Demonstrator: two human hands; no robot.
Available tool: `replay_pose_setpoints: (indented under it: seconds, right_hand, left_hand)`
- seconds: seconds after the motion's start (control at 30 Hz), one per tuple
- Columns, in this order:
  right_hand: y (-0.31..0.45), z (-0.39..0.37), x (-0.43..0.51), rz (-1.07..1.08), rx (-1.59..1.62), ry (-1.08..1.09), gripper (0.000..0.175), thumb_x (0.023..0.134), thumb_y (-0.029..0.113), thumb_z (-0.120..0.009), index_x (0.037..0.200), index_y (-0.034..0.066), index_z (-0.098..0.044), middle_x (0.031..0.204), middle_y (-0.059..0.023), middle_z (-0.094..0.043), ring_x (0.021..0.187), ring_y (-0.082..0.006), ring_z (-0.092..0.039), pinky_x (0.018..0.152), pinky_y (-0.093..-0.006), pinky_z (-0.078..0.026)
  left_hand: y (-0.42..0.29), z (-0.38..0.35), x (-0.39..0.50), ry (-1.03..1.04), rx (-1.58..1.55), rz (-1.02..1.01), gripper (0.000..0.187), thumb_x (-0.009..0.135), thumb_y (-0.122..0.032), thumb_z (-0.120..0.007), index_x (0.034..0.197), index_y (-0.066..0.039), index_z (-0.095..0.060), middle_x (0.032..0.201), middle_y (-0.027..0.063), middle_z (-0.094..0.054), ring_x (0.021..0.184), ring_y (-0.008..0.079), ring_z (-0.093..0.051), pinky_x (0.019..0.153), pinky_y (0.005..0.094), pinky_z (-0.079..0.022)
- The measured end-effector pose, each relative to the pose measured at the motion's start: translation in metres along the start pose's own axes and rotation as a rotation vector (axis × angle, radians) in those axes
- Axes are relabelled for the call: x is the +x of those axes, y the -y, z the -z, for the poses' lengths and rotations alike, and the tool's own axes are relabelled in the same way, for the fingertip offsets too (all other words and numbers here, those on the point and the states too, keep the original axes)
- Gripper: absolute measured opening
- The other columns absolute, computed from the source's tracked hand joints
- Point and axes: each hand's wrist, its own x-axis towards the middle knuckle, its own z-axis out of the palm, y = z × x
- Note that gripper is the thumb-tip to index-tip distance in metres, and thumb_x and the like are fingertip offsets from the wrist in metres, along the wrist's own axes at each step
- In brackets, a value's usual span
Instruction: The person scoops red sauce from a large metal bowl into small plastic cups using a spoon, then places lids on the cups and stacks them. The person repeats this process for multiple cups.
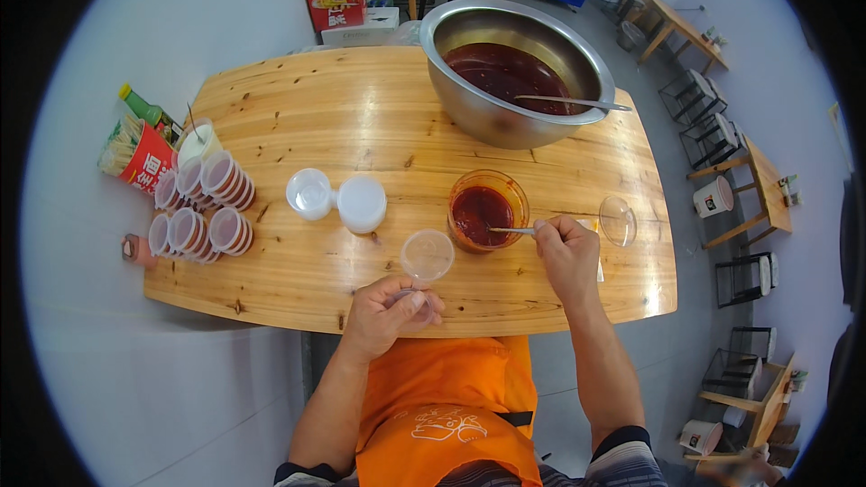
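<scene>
Near the table's front edge my left hand [394,311] holds a small clear plastic cup [414,306], its hinged lid [427,255] folded open towards the back. My right hand [568,253] grips the handle of a metal spoon [512,230], whose bowl is down in dark red sauce inside a clear plastic tub [488,211]. To the left stand stacks of small clear cups [309,194] and pale lids [362,204]. Further left, several closed cups of red sauce [229,179] are piled in stacks. At the back, a large steel bowl [517,128] holds dark red liquid and a ladle [575,103].
A round clear lid [618,221] and a partly hidden packet lie right of my right hand. At the wooden table's [325,115] left end are a red tub of wooden sticks [145,159], a green bottle [149,111] and a white container [199,142] with a utensil.
</scene>
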Motion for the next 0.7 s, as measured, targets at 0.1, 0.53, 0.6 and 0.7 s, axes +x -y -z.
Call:
replay_pose_setpoints:
  seconds: [0.1, 0.53, 0.6, 0.7]
  right_hand:
    - [-0.005, -0.001, 0.005, -0.102, 0.147, -0.015, 0.025, 0.092, 0.015, -0.065, 0.073, -0.0007, -0.063, 0.059, -0.0001, -0.054, 0.052, -0.0065, -0.043, 0.046, -0.0244, -0.034]
    - [-0.004, 0.004, 0.008, -0.213, 0.5, -0.038, 0.025, 0.094, 0.013, -0.062, 0.071, 0.0042, -0.057, 0.06, -0.0021, -0.051, 0.045, -0.0085, -0.039, 0.041, -0.0243, -0.031]
    - [0.001, 0.006, 0.005, -0.197, 0.527, -0.04, 0.024, 0.094, 0.013, -0.062, 0.072, 0.0035, -0.058, 0.06, -0.0022, -0.051, 0.047, -0.0078, -0.04, 0.042, -0.024, -0.031]
    - [0.011, 0.011, -0.007, -0.153, 0.526, -0.023, 0.023, 0.094, 0.012, -0.063, 0.073, 0.0021, -0.059, 0.061, -0.0012, -0.053, 0.052, -0.006, -0.042, 0.045, -0.0234, -0.032]
  left_hand:
    - [-0.002, -0.003, 0.0, -0.014, -0.008, 0.034, 0.023, 0.099, -0.006, -0.057, 0.12, 0.003, -0.057, 0.096, 0.0152, -0.071, 0.08, 0.0181, -0.069, 0.074, 0.0293, -0.059]
    - [-0.032, -0.027, -0.004, -0.039, 0.056, 0.105, 0.058, 0.096, -0.001, -0.051, 0.151, 0.001, -0.032, 0.116, 0.0219, -0.064, 0.073, 0.0228, -0.07, 0.058, 0.0315, -0.061]
    - [-0.033, -0.028, -0.004, -0.038, 0.064, 0.108, 0.06, 0.096, -0.001, -0.051, 0.152, 0.001, -0.03, 0.118, 0.0218, -0.064, 0.072, 0.0234, -0.07, 0.057, 0.0309, -0.06]
    - [-0.033, -0.03, -0.004, -0.033, 0.067, 0.073, 0.061, 0.096, -0.002, -0.051, 0.153, 0.001, -0.029, 0.116, 0.0205, -0.064, 0.071, 0.0237, -0.07, 0.056, 0.0306, -0.06]
